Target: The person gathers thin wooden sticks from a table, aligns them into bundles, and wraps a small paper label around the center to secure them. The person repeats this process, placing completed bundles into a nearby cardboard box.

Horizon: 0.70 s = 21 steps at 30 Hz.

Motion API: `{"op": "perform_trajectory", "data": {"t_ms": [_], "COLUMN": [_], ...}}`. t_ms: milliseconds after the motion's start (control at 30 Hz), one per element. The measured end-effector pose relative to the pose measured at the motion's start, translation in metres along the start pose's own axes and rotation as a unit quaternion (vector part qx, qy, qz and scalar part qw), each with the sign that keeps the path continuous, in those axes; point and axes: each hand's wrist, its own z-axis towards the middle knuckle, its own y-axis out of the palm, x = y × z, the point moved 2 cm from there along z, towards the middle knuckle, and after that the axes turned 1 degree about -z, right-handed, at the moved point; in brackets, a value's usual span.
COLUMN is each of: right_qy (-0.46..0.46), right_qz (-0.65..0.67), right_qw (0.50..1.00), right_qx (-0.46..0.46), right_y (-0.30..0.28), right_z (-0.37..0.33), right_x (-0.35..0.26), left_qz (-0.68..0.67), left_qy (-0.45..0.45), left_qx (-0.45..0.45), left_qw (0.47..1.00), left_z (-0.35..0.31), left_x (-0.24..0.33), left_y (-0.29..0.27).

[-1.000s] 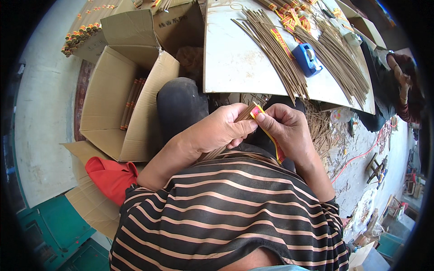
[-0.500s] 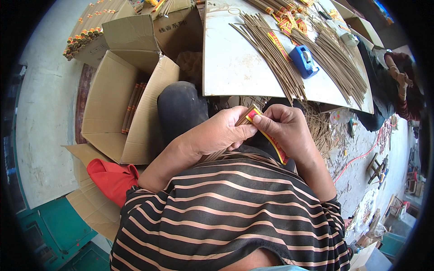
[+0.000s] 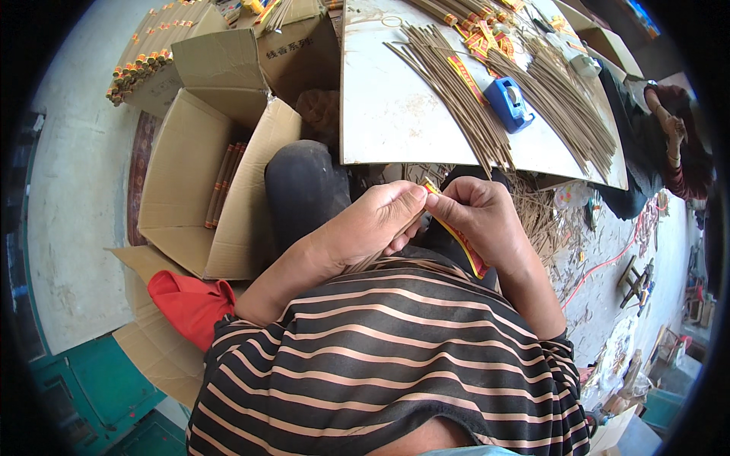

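My left hand (image 3: pixel 372 220) is closed around a bundle of thin brown incense sticks (image 3: pixel 366 262), whose lower part shows below the palm against my striped shirt. Thumb and fingers of my right hand (image 3: pixel 487 216) pinch a red and yellow paper label (image 3: pixel 473 257). One end of this strip lies at the bundle's top, where both thumbs nearly meet; its other end hangs below the right hand. Most of the bundle is hidden by the left hand. Beyond my hands, loose incense sticks (image 3: pixel 449 87) lie on the white table (image 3: pixel 380 129), beside a blue tape dispenser (image 3: pixel 511 106).
An open cardboard box (image 3: pixel 171 167) at left holds several banded incense bundles (image 3: pixel 226 182). More bundles (image 3: pixel 152 57) are stacked at far left. A second stick pile (image 3: pixel 570 106) and labels (image 3: pixel 483 42) lie on the table. Red cloth (image 3: pixel 186 304) hangs near my left elbow. Another person's hand (image 3: pixel 673 129) shows at right.
My left thumb has moved up and right onto the label at the bundle's top, covering most of that end. The right hand keeps its pinch, almost unmoved.
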Motion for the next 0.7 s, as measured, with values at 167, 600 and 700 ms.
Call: {"op": "perform_trajectory", "data": {"t_ms": [167,600,700], "right_qy": [-0.034,-0.106,-0.210], "right_qz": [0.012,0.247,0.241], "right_qw": [0.999,0.963,0.946], "right_qx": [0.019,-0.029,0.060], "right_y": [0.002,0.012,0.015], "right_z": [-0.001,0.015,0.026], "right_x": [0.009,0.055,0.054], "left_qz": [-0.060,-0.082,-0.008], "left_qy": [-0.009,-0.022,-0.004], "left_qx": [-0.002,-0.007,0.040], "left_qw": [0.998,0.996,0.999], "left_z": [0.000,0.001,0.001], "left_x": [0.000,-0.001,0.000], "left_y": [0.002,0.004,0.007]}}
